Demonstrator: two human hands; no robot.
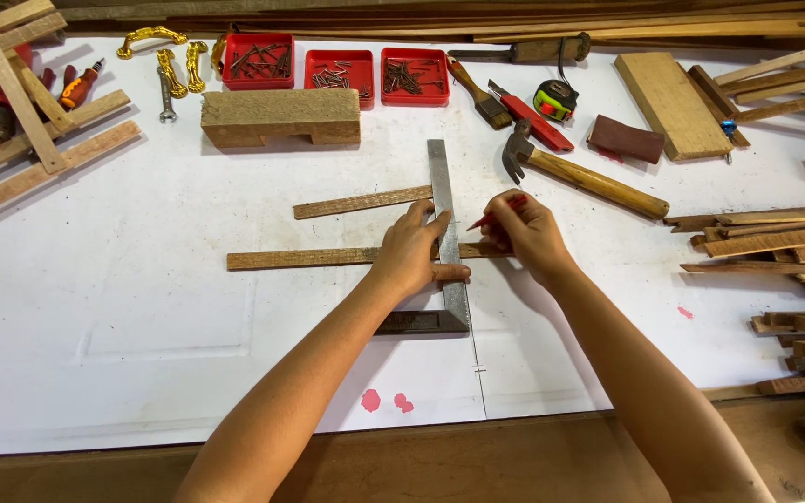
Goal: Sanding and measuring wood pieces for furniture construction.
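- The left hand (414, 251) lies open, pressing the steel try square (446, 242) flat across a thin wooden strip (309, 258) on the white worktop (142, 307).
- The right hand (525, 233) pinches a red pencil (488, 218) at the blade's edge.
- The strip looks light, stiff and likely to slide; it is best held down beside the blade.

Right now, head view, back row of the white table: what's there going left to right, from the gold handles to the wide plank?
Gold handles → three red trays of nails → paintbrush → red utility knife → tape measure → dark sanding block → wide wooden plank.
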